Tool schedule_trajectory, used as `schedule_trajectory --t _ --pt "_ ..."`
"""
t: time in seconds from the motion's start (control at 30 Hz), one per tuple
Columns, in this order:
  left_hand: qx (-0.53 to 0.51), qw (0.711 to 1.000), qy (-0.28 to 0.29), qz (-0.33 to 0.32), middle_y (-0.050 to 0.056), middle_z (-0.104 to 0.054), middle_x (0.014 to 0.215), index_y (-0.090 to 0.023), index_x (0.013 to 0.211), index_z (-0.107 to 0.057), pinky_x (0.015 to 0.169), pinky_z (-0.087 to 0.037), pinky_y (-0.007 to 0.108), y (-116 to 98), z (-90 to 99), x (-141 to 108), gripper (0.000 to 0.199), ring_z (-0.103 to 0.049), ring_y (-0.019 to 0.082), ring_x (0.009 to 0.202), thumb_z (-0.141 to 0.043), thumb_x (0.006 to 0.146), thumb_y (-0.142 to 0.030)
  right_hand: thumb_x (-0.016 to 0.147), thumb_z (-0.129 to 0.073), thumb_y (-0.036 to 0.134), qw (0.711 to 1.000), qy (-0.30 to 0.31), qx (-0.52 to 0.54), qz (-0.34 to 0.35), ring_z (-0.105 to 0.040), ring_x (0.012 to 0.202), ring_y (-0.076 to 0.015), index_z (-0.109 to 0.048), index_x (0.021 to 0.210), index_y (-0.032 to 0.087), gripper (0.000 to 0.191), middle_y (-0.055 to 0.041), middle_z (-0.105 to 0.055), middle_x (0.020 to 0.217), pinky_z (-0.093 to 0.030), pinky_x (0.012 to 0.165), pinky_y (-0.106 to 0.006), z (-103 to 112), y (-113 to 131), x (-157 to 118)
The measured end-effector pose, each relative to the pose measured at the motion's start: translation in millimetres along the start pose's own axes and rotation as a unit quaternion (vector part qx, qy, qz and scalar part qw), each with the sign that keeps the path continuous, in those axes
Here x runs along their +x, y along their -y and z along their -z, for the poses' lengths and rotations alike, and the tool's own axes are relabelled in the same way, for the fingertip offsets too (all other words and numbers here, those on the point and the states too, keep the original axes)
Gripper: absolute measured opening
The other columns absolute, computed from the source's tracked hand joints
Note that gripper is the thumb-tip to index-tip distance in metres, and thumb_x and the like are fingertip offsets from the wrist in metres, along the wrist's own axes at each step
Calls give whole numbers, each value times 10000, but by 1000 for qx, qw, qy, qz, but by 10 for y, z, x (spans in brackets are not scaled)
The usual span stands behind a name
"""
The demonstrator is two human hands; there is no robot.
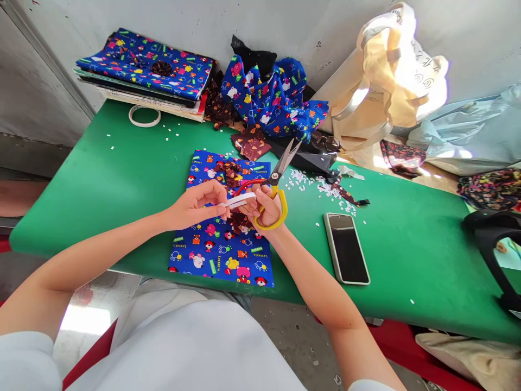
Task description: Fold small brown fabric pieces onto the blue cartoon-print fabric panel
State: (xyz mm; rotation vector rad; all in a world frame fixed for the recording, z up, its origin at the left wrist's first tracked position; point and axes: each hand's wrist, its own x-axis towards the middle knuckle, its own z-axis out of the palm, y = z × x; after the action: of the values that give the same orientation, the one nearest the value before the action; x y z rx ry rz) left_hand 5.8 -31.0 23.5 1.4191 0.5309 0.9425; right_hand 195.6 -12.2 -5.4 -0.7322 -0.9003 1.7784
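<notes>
Above a blue cartoon-print cloth (222, 255), my left hand (199, 203) pinches one end of a narrow white tape (243, 200), which looks like a thin roll seen edge-on. The tape's other end meets the fingers of my right hand (268, 209). Scissors (280, 165) with a yellow and a red handle hang on my right hand, the yellow loop around it. Their blades point up and away, slightly apart. Brown patterned fabric pieces (230, 172) lie on the cloth, partly hidden under my hands.
On the green table (122, 179) lie a phone (347, 248), a white tape ring (144, 116), paper bits (321, 187) and glasses (325, 142). Cloth-topped books (142, 92), crumpled blue cloth (268, 103) and a cream tote bag (374, 81) line the wall. A black curved object (488, 228) sits right.
</notes>
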Motion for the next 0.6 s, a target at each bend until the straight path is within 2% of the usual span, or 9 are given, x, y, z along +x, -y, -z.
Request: schedule_trajectory --t 0.17,0.33,0.4,0.47,0.53,0.6 --pt "-37 999 -6 26 42 -668 780 -129 811 -536 644 -526 218 -13 -2 7 178 -661 105 661 -672 797 -243 642 -780 387 999 -7 30 23 -199 325 -9 -328 576 198 494 102 -365 453 -164 345 -187 12 -10 8" --pt "-63 998 26 12 98 -716 920 -128 880 -601 712 -579 302 -43 41 7 203 -711 187 763 -705 767 -260 697 -737 406 999 -8 5 39 -215 322 -11 -365 570 195 446 101 -356 434 -199 355 -186 -13 5 8" --pt "-69 997 34 7 102 -721 933 -127 899 -611 724 -592 315 -63 64 9 202 -716 201 776 -704 769 -251 730 -708 413 997 -9 -29 72 -269 337 -20 -409 589 195 396 94 -375 447 -242 375 -190 -7 -4 9" --pt "-68 997 25 5 93 -726 922 -127 906 -608 715 -602 308 -77 86 15 199 -719 195 756 -702 773 -241 743 -689 439 991 -25 -75 112 -360 390 -35 -467 668 206 331 73 -468 547 -313 418 -205 29 -23 9" --pt "-57 998 -8 -1 71 -728 911 -138 924 -595 686 -607 284 -74 108 28 204 -718 181 734 -698 777 -235 734 -672 509 977 -41 -144 153 -427 453 -50 -483 761 223 344 46 -538 702 -365 461 -231 89 -38 4" --pt "-40 997 -60 -11 46 -726 905 -158 955 -579 651 -606 253 -53 129 46 219 -716 163 720 -692 783 -233 723 -638 589 949 -48 -247 193 -434 480 -66 -468 788 229 403 34 -529 732 -372 471 -248 148 -34 -10"
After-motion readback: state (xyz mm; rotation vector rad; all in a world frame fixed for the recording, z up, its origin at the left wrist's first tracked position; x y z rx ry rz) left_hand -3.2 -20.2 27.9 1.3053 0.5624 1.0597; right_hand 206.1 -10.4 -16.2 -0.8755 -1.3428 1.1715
